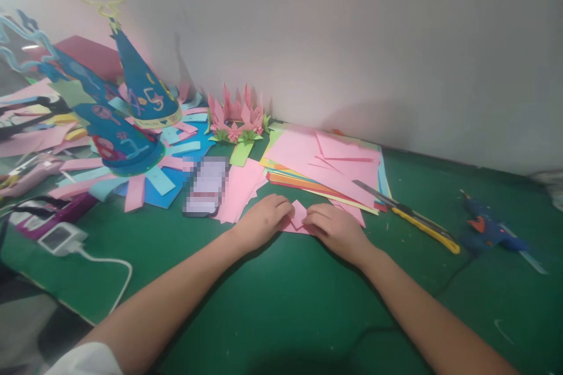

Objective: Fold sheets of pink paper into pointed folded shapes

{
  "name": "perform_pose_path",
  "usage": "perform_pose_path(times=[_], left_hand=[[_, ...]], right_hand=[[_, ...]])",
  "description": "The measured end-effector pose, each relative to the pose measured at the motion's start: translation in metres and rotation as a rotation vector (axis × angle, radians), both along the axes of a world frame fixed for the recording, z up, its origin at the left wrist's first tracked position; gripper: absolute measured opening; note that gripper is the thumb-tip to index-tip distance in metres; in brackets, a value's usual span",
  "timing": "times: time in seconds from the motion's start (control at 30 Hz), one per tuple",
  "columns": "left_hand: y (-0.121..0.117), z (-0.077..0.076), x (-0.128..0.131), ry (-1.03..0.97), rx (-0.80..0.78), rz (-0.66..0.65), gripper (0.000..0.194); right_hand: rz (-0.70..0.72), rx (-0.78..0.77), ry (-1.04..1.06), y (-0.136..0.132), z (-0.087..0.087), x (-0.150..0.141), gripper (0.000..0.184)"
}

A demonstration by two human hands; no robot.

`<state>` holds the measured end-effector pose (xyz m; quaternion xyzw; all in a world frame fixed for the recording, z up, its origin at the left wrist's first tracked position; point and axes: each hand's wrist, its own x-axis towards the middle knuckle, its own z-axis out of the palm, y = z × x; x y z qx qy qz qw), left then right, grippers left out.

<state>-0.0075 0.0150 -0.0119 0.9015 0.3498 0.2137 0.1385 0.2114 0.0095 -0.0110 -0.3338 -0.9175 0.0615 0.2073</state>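
A small piece of folded pink paper [299, 215] lies on the green table, with a pointed tip facing away from me. My left hand [266, 220] closes its fingers on the paper's left side. From the right, my right hand [336, 227] grips the other side, fingertips bent onto the fold. Just beyond my hands sits a stack of coloured paper [294, 152], pink sheets on top. Loose pink sheets [241, 184] lie left of the stack, beside a blurred-out phone [206, 186]. My fingers hide the paper's outer edges.
A yellow utility knife [422, 225] rests against the stack's right side. Farther right lies a blue glue gun [492, 228] with its cord. Blue cone hats [141, 76] and a pink paper crown [237, 114] stand at the left and back. A white charger [64, 238] with cable sits near left.
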Motion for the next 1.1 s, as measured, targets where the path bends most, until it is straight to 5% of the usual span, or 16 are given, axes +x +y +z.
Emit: perform_pose_path(times=[0.23,0.6,1.1], left_hand=[[0.0002,0.0041,-0.0011,0.091,0.019,-0.028,0.016],[0.0018,0.0098,0.0027,-0.05,-0.181,0.177,0.014],[0.0015,0.0053,0.0036,0.104,-0.03,0.108,0.012]], right_hand=[[0.055,0.05,-0.05,0.0007,0.0045,0.0033,0.03],[-0.036,-0.062,0.165,0.0045,-0.0008,0.0012,0.022],[0.054,0.06,-0.011,0.0027,0.0021,0.006,0.026]])
